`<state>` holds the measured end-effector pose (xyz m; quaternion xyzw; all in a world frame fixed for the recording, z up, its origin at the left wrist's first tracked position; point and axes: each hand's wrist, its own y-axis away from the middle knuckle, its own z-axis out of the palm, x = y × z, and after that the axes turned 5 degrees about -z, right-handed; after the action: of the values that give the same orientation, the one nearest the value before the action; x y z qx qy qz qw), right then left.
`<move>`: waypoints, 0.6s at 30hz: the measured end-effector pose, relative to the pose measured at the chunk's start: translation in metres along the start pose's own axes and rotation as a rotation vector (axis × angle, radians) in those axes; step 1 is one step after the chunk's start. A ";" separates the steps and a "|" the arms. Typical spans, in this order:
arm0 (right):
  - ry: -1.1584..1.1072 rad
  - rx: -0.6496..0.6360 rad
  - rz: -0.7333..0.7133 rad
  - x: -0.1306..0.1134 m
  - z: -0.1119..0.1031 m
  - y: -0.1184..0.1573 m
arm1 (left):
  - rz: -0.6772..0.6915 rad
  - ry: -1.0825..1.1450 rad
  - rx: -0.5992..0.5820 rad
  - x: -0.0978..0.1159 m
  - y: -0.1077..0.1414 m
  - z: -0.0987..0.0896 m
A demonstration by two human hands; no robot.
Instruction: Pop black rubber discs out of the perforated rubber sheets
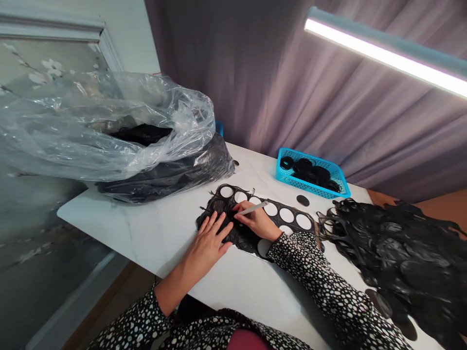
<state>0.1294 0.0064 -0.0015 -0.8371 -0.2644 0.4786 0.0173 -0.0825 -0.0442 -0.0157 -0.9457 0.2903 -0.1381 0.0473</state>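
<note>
A black sheet with rows of round holes [238, 188] lies on the white table, and white shows through many of the holes. On its left end, darker discs still fill the holes. My left hand [208, 243] rests flat there, fingers spread, pressing the sheet. Beside it, my right hand [257, 222] grips a slim, pale grey pen-like tool [253, 208]. The tool slants up to the right, and its lower tip is hidden near my fingers. Just beyond the sheet lies a loose black disc [302, 200].
A clear plastic bag [175, 141] of black material fills the table's left side. A blue basket [314, 188] with black round pieces stands at the back. Black perforated scraps [404, 257] are heaped at right on the white table [160, 233]. A tube lamp [383, 48] hangs above.
</note>
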 end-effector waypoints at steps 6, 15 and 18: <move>-0.098 -0.030 0.086 0.001 -0.008 -0.004 | -0.006 0.017 0.007 0.000 0.001 0.000; 0.053 -0.036 -0.041 -0.003 0.001 0.001 | 0.004 0.004 0.014 0.000 0.001 0.000; 0.284 -0.073 -0.167 -0.008 0.013 0.007 | 0.009 0.002 0.024 0.000 0.001 0.000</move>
<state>0.1183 -0.0065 -0.0043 -0.8714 -0.3453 0.3424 0.0639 -0.0827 -0.0450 -0.0158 -0.9436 0.2931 -0.1425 0.0590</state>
